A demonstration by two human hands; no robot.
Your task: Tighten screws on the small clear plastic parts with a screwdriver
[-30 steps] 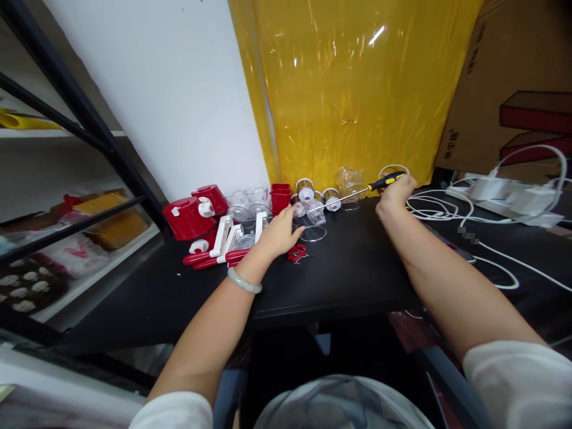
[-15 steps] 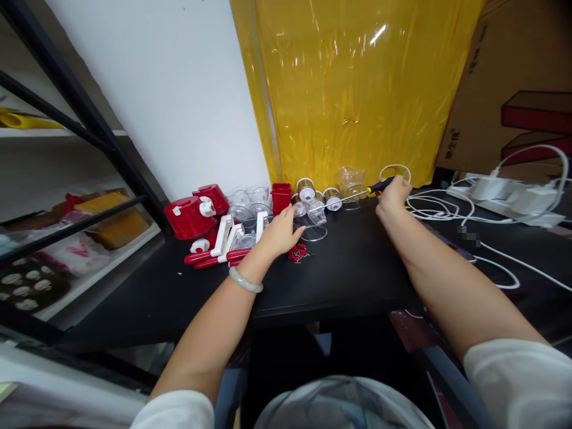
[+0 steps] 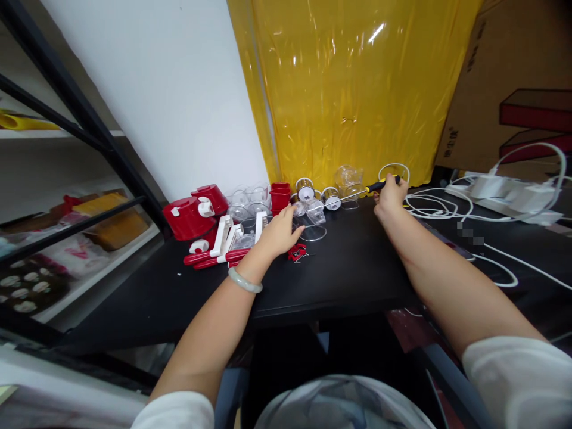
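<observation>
My right hand (image 3: 391, 193) is closed around the black-and-yellow handle of a screwdriver (image 3: 374, 186). Its long metal shaft slants down to the left, and the tip reaches a clear plastic part (image 3: 315, 210) beside my left hand. Thumb and fingers of my left hand (image 3: 281, 231) curl round this part, though the contact is partly hidden. A clear round rim (image 3: 313, 233) shows just right of the left thumb. Small red pieces with thin metal bits (image 3: 297, 253) lie on the black table (image 3: 339, 268) in front of that hand.
Left of my hands sit red housings (image 3: 188, 218), white-and-red handled parts (image 3: 221, 238), and several clear cups (image 3: 248, 202). A red container (image 3: 280, 196) and white-ended spools (image 3: 305, 189) stand behind. White cables (image 3: 435, 205) and a power strip (image 3: 531, 199) lie at right.
My right hand has shifted its grip slightly along the screwdriver handle, and the handle's black end now shows past the fingers. My left hand stays in nearly the same place.
</observation>
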